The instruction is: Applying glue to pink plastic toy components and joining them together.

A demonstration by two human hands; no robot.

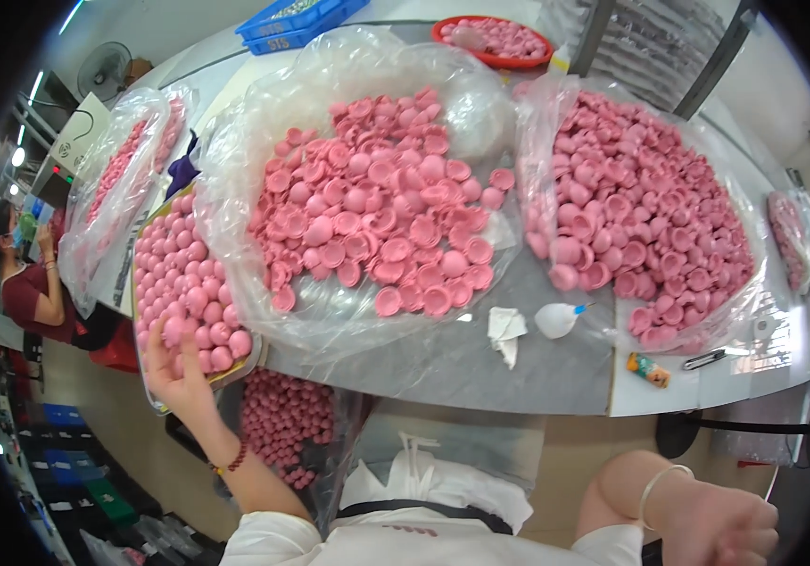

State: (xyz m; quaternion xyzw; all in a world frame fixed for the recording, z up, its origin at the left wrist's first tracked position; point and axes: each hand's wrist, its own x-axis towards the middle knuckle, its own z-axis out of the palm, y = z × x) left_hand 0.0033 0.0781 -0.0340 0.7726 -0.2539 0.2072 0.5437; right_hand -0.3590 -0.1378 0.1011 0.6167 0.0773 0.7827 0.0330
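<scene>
At the left, my left hand (176,370) reaches over a tray (258,351) piled with pink balls (221,358). Its fingertips sit on either side of one pink ball (174,329) on top of the pile. At the lower right, my right hand (721,528) is raised off the table, curled in a fist; whatever may be inside is hidden. Between the hands lies a clear plastic bag (330,325) spread wide, heaped with pink half shells (396,250), their hollow and round sides both showing. To its right, another bag (759,274) holds more pink half shells (650,212).
A white squeeze bottle (556,321), crumpled tissue (507,330), a small orange-green tube (648,369) and nail clippers (704,359) lie near the front edge. Blue trays (282,42) and a red basin (445,28) stand behind. Below is a bag of balls (287,420); a person (33,283) sits left.
</scene>
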